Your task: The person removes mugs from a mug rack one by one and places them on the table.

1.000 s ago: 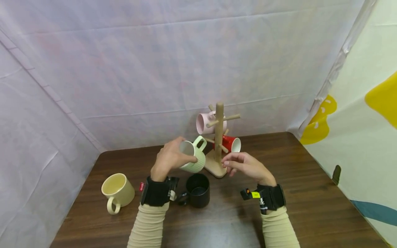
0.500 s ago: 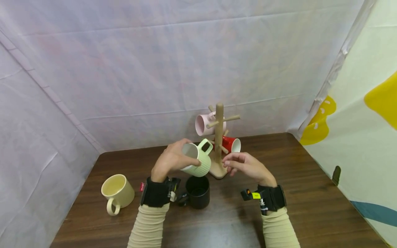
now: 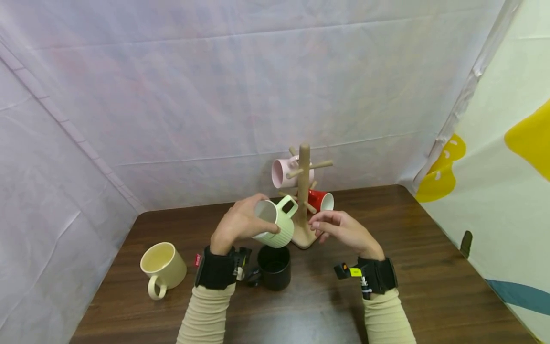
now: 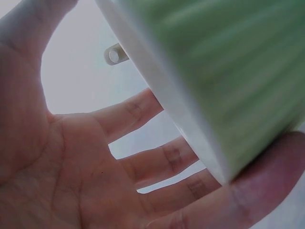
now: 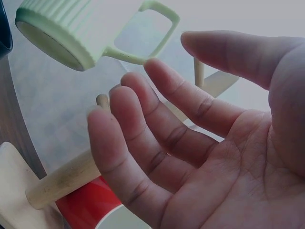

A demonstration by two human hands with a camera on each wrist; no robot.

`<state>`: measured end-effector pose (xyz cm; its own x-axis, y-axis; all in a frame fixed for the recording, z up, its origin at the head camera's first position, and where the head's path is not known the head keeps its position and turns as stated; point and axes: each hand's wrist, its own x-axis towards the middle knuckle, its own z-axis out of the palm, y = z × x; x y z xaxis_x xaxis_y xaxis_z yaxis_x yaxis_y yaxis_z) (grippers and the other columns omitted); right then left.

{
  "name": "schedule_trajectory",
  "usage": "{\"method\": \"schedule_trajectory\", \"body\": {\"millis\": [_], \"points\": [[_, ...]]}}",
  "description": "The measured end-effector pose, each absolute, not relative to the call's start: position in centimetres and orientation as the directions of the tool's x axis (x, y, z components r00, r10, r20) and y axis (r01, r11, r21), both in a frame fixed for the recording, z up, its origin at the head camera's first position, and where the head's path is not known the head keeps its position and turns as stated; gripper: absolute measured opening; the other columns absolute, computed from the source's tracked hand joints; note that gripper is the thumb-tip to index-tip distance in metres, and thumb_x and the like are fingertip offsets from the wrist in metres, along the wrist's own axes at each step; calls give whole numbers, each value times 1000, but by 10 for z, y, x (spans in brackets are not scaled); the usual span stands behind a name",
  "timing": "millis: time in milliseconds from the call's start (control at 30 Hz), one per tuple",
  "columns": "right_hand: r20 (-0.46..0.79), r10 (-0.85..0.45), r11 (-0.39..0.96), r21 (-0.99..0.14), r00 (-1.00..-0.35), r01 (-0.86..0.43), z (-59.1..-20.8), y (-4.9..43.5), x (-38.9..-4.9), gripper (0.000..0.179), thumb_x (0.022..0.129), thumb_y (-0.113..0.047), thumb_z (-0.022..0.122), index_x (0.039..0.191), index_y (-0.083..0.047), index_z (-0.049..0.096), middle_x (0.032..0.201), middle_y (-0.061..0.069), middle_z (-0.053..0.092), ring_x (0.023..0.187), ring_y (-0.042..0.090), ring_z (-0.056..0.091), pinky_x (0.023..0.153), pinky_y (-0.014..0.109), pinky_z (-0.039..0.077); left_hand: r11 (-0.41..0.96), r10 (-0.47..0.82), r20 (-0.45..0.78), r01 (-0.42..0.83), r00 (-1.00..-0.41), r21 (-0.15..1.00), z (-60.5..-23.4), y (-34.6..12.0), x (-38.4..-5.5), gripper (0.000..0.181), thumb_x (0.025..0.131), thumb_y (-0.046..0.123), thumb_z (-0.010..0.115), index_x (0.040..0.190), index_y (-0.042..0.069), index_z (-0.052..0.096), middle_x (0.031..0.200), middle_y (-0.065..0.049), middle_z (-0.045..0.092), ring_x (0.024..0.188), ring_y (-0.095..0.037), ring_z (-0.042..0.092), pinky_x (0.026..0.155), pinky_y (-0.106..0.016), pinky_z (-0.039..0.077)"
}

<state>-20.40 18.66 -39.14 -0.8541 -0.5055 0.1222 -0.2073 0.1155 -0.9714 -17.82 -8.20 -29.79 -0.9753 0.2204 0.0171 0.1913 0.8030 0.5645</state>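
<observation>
My left hand (image 3: pixel 242 222) grips a light green ribbed mug (image 3: pixel 281 227) by its body, near the rim. The mug is tilted in the air, its mouth toward my palm and its handle pointing up and right, toward the wooden mug tree (image 3: pixel 303 186). In the left wrist view the fingers (image 4: pixel 167 160) lie along one side of the mug. My right hand (image 3: pixel 343 231) hovers just right of the tree with loosely bent fingers, holding nothing. The right wrist view has the green mug's handle (image 5: pixel 167 31) beyond those fingertips, apart from them.
A pink mug (image 3: pixel 281 173) hangs on an upper peg of the tree, a red mug (image 3: pixel 320 199) on a lower one. Below the green mug stands a black mug (image 3: pixel 275 274). A yellow mug (image 3: pixel 165 265) is on the dark wooden table (image 3: pixel 318 306) at the left.
My left hand has carried the green mug a little right and toward me, its handle now closer to the tree's post. The right hand has hardly moved.
</observation>
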Motion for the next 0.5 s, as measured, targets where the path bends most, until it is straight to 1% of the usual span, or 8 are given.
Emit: {"method": "schedule_trajectory", "body": {"millis": [100,233,300,333,400,500], "points": [[130,-499,108,-972,-857,-210,-391,187,-204,31,91,-22,61,110,3,61,91,9,65,83,25,62,72,45,58,805,235,16,204,-972,557,-298,-81,-178,69,60,42,81,121,21,57,101,-8,65,82,-22,57,63,-36,49],[137,-492,104,-971,-860,-215,-391,186,-204,31,91,-22,61,110,3,61,92,8,65,83,22,63,71,42,58,811,243,7,207,-970,547,-298,-79,-178,68,60,41,80,121,21,57,101,-7,65,82,-21,57,63,-36,49],[140,-487,108,-970,-862,-219,-391,186,-204,31,91,-23,62,109,2,62,92,8,66,83,23,63,70,40,59,814,244,5,208,-970,543,-298,-79,-178,68,60,41,80,121,21,57,101,-7,65,82,-21,57,63,-36,49],[143,-483,114,-968,-864,-224,-391,186,-204,31,91,-23,62,109,2,62,92,8,66,83,25,63,70,38,59,815,244,4,207,-970,541,-298,-79,-178,68,60,41,80,120,21,57,101,-7,65,82,-21,57,63,-36,49],[148,-479,118,-966,-865,-231,-390,186,-204,31,91,-24,62,109,1,63,92,8,66,84,32,63,69,35,59,816,252,4,215,-968,537,-298,-78,-177,67,60,41,80,120,21,57,100,-7,65,82,-21,57,63,-36,49],[153,-472,121,-964,-868,-236,-389,185,-203,31,90,-25,62,109,0,63,93,9,66,87,43,60,69,35,58,814,268,3,228,-963,535,-297,-77,-177,66,60,40,80,119,22,58,98,-6,65,82,-21,57,63,-36,49]]}}
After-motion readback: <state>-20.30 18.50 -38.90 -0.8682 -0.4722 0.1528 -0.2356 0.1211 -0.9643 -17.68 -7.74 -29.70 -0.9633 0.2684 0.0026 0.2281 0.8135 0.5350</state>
